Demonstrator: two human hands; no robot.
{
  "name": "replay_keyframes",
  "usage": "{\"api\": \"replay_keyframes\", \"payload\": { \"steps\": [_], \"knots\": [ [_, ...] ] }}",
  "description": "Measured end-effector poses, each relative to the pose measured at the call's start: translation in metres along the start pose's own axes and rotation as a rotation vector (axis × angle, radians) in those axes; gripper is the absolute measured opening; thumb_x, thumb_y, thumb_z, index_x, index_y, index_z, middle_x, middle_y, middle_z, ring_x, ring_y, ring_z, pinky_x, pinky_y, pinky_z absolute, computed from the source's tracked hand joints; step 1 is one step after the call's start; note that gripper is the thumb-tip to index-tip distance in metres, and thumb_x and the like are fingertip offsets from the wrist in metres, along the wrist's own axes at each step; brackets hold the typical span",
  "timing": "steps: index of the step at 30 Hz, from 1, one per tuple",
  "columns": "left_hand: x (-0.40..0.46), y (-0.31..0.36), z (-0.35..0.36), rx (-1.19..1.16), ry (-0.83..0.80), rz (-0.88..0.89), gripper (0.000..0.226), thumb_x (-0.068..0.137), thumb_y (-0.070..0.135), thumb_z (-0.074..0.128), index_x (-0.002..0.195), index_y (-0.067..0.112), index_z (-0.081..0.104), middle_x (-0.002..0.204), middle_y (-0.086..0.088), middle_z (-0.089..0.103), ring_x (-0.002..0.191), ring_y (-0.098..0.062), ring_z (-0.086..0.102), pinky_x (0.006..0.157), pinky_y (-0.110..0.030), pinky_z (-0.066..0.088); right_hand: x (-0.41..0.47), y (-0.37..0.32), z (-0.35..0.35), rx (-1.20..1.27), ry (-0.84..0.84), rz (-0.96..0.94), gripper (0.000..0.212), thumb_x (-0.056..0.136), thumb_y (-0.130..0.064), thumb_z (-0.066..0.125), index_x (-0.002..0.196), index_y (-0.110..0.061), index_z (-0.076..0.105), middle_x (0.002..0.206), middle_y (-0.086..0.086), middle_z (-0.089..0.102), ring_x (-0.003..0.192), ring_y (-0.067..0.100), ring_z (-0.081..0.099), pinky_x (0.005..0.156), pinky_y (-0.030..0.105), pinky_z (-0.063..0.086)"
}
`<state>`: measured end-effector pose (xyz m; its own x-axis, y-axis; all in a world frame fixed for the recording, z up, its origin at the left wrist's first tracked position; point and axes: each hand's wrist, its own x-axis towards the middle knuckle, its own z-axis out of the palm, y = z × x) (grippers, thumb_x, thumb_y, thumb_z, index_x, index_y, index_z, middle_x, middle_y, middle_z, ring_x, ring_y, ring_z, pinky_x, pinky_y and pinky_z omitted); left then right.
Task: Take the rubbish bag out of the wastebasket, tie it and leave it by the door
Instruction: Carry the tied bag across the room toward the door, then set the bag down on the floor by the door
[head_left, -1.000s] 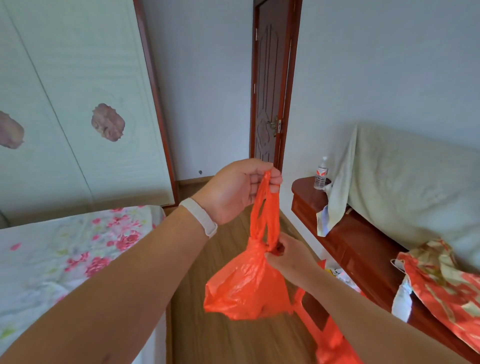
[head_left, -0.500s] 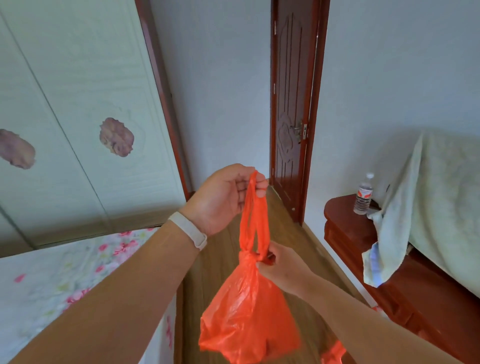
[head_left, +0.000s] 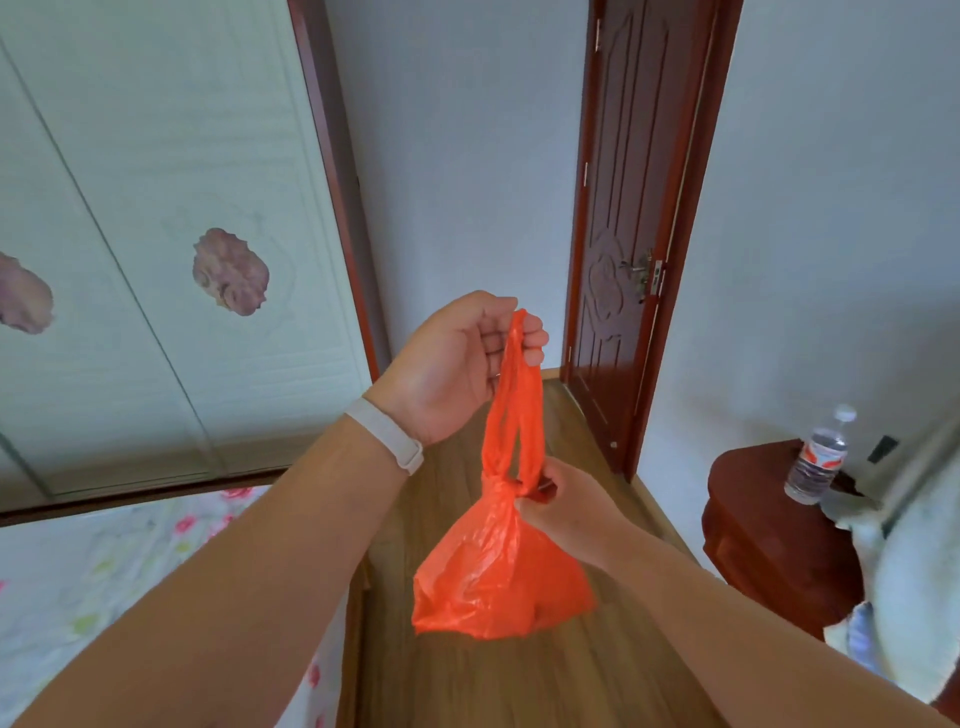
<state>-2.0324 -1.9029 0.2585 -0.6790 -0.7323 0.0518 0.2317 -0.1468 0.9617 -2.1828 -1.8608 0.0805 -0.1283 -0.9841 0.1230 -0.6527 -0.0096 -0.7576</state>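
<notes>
Head view
Room: pale walls (head_left: 467, 156) and a wood-plank floor (head_left: 519, 686); a dark red-brown door (head_left: 623, 208) stands closed in the far corner, its metal handle (head_left: 638, 270) on its right edge.
Left side: a light wardrobe (head_left: 156, 208) with two faded flower patches on its sliding panels, and below it the corner of a bed (head_left: 104, 571) under a flowered sheet.
Right side: a red-brown nightstand (head_left: 753, 519) with a clear water bottle (head_left: 818, 457) upright near its back edge; pale cloth (head_left: 914, 571) drapes over its right part.
Rubbish bag: an orange plastic bag (head_left: 498, 582) hangs in the air above the floor, between the bed and the nightstand, touching neither; its two handles run up from a knot (head_left: 501, 488) at the neck.
Left hand: the left hand (head_left: 457, 364) is raised, fingers curled around the top of the bag's handles; a white band (head_left: 387, 434) sits on the wrist.
Right hand: the right hand (head_left: 566, 504) is lower, pinching the bag at the knot with thumb and fingers.
Bag and door: the bag is held well short of the door.
</notes>
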Motion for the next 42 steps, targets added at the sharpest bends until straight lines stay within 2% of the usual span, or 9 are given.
{"api": "replay_keyframes", "payload": {
  "steps": [4, 7, 15, 20, 23, 29, 34, 39, 42],
  "knots": [
    [0.059, 0.003, -0.052, 0.017, -0.020, -0.019, 0.034, 0.085, 0.032, 0.048, 0.097, 0.003, 0.061, 0.094, -0.011, 0.062, 0.080, -0.020, 0.058, 0.089, -0.039, 0.041, 0.064, 0.009, 0.013, -0.009, 0.009, 0.036, 0.017, 0.077, -0.039, 0.061, 0.094, -0.044, 0.062, 0.085, -0.022, 0.068, 0.083, -0.012, 0.060, 0.069, 0.014, 0.048],
    [0.106, 0.008, -0.092, 0.016, -0.071, -0.046, 0.038, 0.086, 0.037, 0.046, 0.095, 0.004, 0.064, 0.092, -0.009, 0.065, 0.080, -0.019, 0.060, 0.086, -0.039, 0.044, 0.115, 0.015, 0.022, -0.003, 0.067, 0.078, 0.015, 0.077, -0.038, 0.061, 0.091, -0.043, 0.061, 0.084, -0.024, 0.068, 0.081, -0.010, 0.061, 0.061, 0.010, 0.049],
    [0.219, 0.025, -0.185, 0.032, -0.210, -0.106, 0.040, 0.085, 0.038, 0.046, 0.095, 0.004, 0.065, 0.091, -0.008, 0.068, 0.078, -0.018, 0.063, 0.092, -0.040, 0.045, 0.233, 0.014, 0.047, -0.021, 0.187, 0.195, 0.032, 0.071, -0.038, 0.063, 0.081, -0.067, 0.053, 0.087, -0.049, 0.056, 0.082, -0.021, 0.056, 0.057, 0.002, 0.042],
    [0.270, 0.030, -0.223, 0.034, -0.272, -0.132, 0.045, 0.083, 0.042, 0.045, 0.097, 0.004, 0.066, 0.092, -0.008, 0.068, 0.082, -0.019, 0.062, 0.100, -0.046, 0.040, 0.296, 0.019, 0.056, -0.003, 0.175, 0.255, 0.025, 0.071, -0.038, 0.063, 0.095, -0.047, 0.063, 0.085, -0.025, 0.068, 0.079, -0.010, 0.062, 0.070, 0.017, 0.049],
    [0.307, 0.032, -0.233, 0.036, -0.324, -0.141, 0.046, 0.081, 0.044, 0.046, 0.094, 0.006, 0.068, 0.092, -0.007, 0.069, 0.082, -0.019, 0.063, 0.096, -0.044, 0.041, 0.331, 0.028, 0.050, 0.013, 0.188, 0.255, 0.029, 0.075, -0.034, 0.063, 0.104, -0.035, 0.065, 0.092, -0.016, 0.070, 0.083, -0.002, 0.064, 0.078, 0.023, 0.053],
    [0.393, 0.019, -0.241, 0.056, -0.301, -0.166, 0.042, 0.084, 0.040, 0.045, 0.093, 0.006, 0.066, 0.091, -0.008, 0.067, 0.078, -0.018, 0.062, 0.087, -0.039, 0.042, 0.406, 0.076, 0.035, 0.061, 0.194, 0.274, 0.024, 0.074, -0.030, 0.063, 0.097, -0.034, 0.065, 0.090, -0.013, 0.071, 0.084, 0.001, 0.065, 0.080, 0.026, 0.053],
    [0.486, 0.008, -0.245, 0.125, -0.241, -0.171, 0.039, 0.086, 0.038, 0.043, 0.091, 0.006, 0.064, 0.087, -0.006, 0.068, 0.075, -0.016, 0.062, 0.079, -0.033, 0.046, 0.489, 0.130, 0.019, 0.079, 0.205, 0.277, 0.014, 0.066, -0.039, 0.060, 0.075, -0.050, 0.057, 0.078, -0.020, 0.067, 0.072, -0.008, 0.061, 0.066, 0.017, 0.048],
    [0.585, 0.002, -0.231, 0.166, -0.223, -0.210, 0.038, 0.088, 0.037, 0.042, 0.093, 0.006, 0.063, 0.091, -0.008, 0.066, 0.076, -0.016, 0.062, 0.077, -0.031, 0.048, 0.560, 0.182, -0.025, 0.112, 0.218, 0.321, 0.011, 0.064, -0.040, 0.059, 0.075, -0.045, 0.058, 0.078, -0.016, 0.068, 0.071, -0.003, 0.062, 0.067, 0.021, 0.052],
    [0.636, -0.002, -0.219, 0.159, -0.237, -0.195, 0.037, 0.088, 0.036, 0.042, 0.093, 0.006, 0.063, 0.090, -0.008, 0.066, 0.075, -0.016, 0.063, 0.074, -0.029, 0.050, 0.593, 0.208, -0.055, 0.114, 0.235, 0.321, 0.017, 0.063, -0.041, 0.059, 0.077, -0.051, 0.059, 0.077, -0.021, 0.068, 0.070, -0.006, 0.063, 0.058, 0.010, 0.045]
  ]
}}
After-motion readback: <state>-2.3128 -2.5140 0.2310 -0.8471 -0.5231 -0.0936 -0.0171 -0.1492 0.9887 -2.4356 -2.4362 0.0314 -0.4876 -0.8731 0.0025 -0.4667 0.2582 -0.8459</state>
